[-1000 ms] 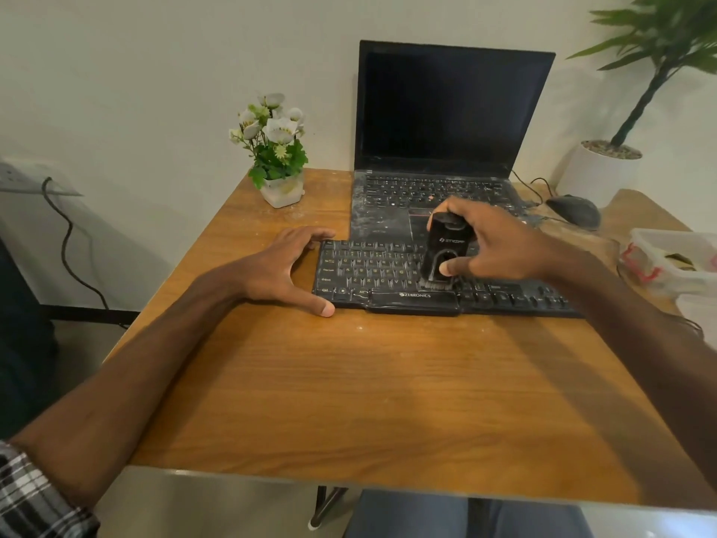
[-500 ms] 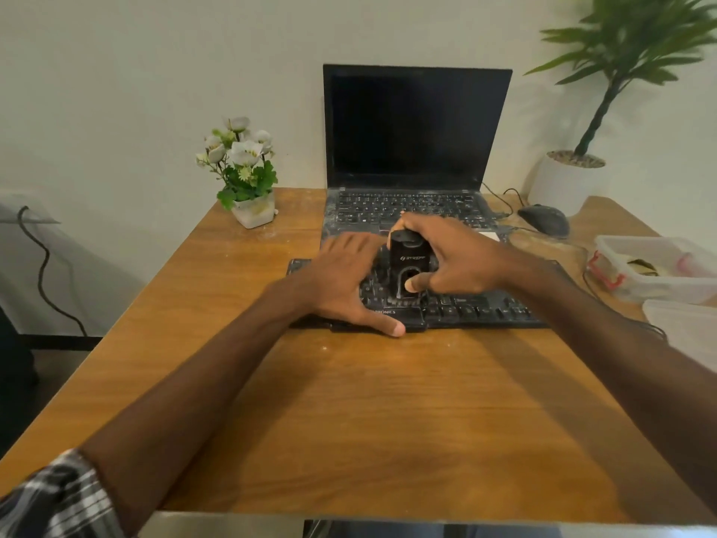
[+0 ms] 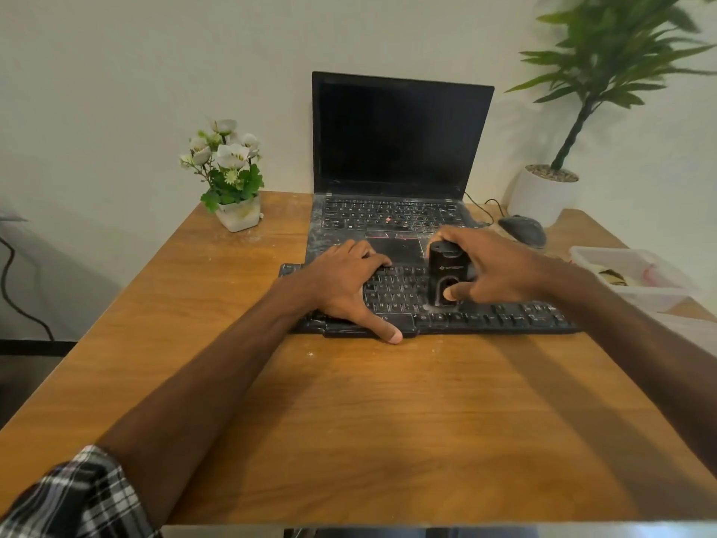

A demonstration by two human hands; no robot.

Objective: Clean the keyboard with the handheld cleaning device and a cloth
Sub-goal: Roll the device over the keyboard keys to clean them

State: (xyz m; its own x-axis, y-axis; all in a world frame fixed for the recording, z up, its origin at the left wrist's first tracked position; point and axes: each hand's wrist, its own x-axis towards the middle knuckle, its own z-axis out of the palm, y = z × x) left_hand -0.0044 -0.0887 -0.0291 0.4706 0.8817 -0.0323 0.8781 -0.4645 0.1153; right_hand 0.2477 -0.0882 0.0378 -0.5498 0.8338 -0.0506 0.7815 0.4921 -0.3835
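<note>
Standing upright on keyboard [image 3: 500, 318], cleaning device [image 3: 446, 279] in right hand [image 3: 500, 271].

keyboard [image 3: 485, 318] on table [image 3: 349, 421], just before laptop [image 3: 395, 180] | left hand [image 3: 345, 289] flat on keyboard's left half | cleaning device [image 3: 446, 279] upright on keys, right of it, in right hand [image 3: 492, 271] | flower pot [image 3: 237, 215] left of laptop | mouse [image 3: 523, 229] right | possibly a tray [image 3: 636, 273] at far right edge
</note>
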